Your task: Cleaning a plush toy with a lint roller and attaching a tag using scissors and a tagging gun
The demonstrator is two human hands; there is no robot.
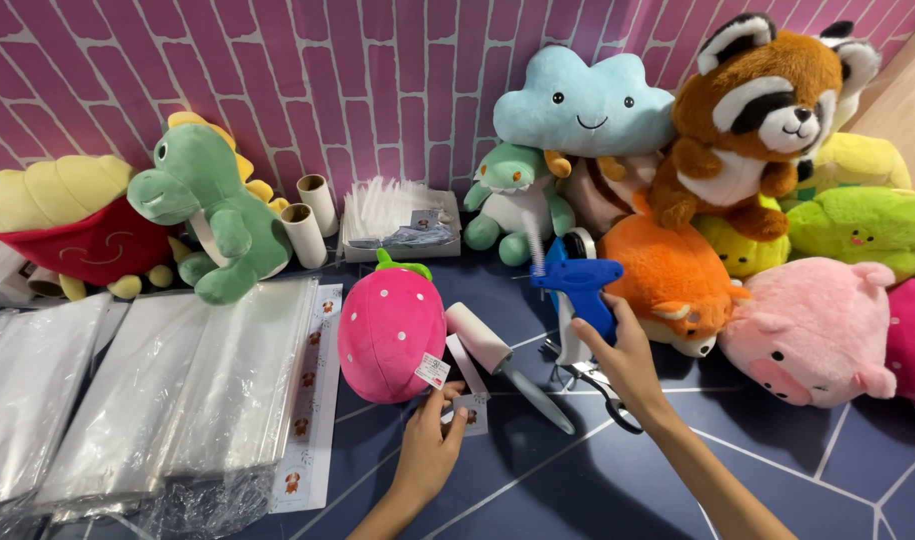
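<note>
From the head camera, the right hand (pixel 625 358) is seen wrapped around the grip of a blue tagging gun (pixel 580 286), fingers closed on the handle, the gun held upright with its nose pointing left toward the toys. The left hand (pixel 429 450) lies lower and further left, its thumb and forefinger pinched on a small paper tag (pixel 471 410), the remaining fingers loosely curled beneath.

The pink strawberry plush (pixel 389 332) is found just above and to the left of the left hand, standing upright with its long axis vertical and the green leaf on top; a second small tag (pixel 432 370) is seen at its lower right side, close to the pinched one. The left hand is clearly the nearer of the two to the strawberry; the gun is held apart from it, to the right.

Between the hands a lint roller (pixel 489 350) is laid slantwise on the blue floor (pixel 797 480), and scissors (pixel 602 385) are partly hidden under the right wrist. Flat clear bags (pixel 147 400) are stacked at the left.
</note>
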